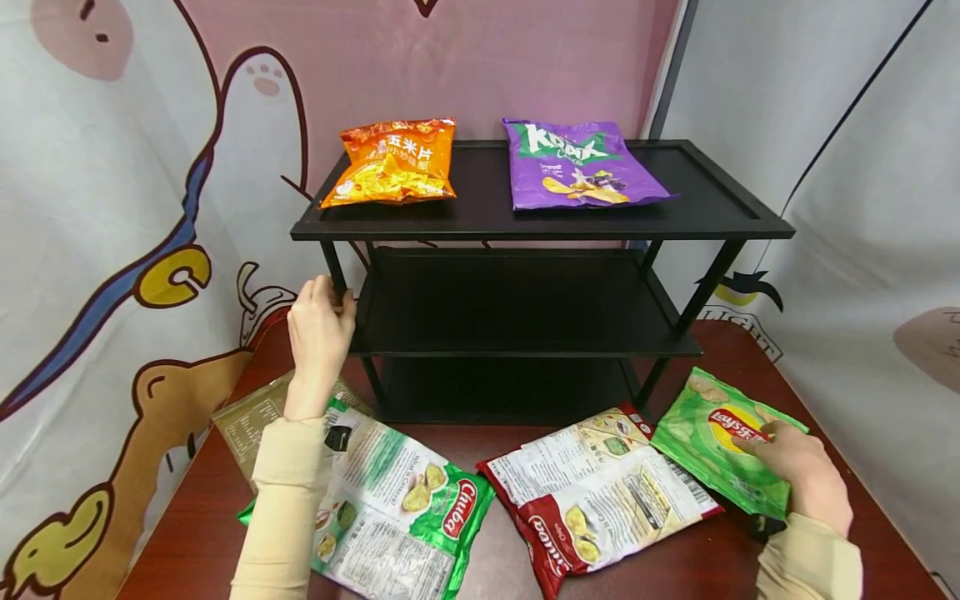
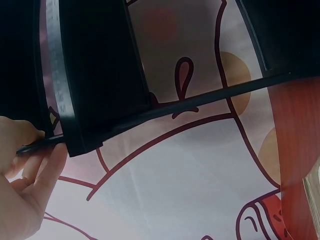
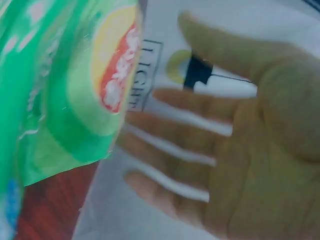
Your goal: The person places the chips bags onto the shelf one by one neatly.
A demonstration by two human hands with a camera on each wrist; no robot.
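Note:
My left hand (image 1: 321,321) grips the left front post of a black three-tier shelf (image 1: 517,227), just under its top board. In the left wrist view the fingers (image 2: 46,170) curl round the thin black bar. On the right, my right hand (image 1: 806,471) is over the right side of a green Lay's chip bag (image 1: 701,433), its fingertips overlapping the bag in the head view. The right wrist view shows that hand's fingers (image 3: 175,155) spread and mostly straight, beside the bag's printed front.
On the shelf's top lie an orange snack bag (image 1: 397,171) and a purple chip bag (image 1: 573,162). A green-and-white Chuba bag (image 1: 390,500), a red-and-white chip bag (image 1: 600,492) and a brownish bag (image 1: 251,417) lie on the wooden table (image 1: 195,525). Printed curtains (image 1: 465,58) hang behind.

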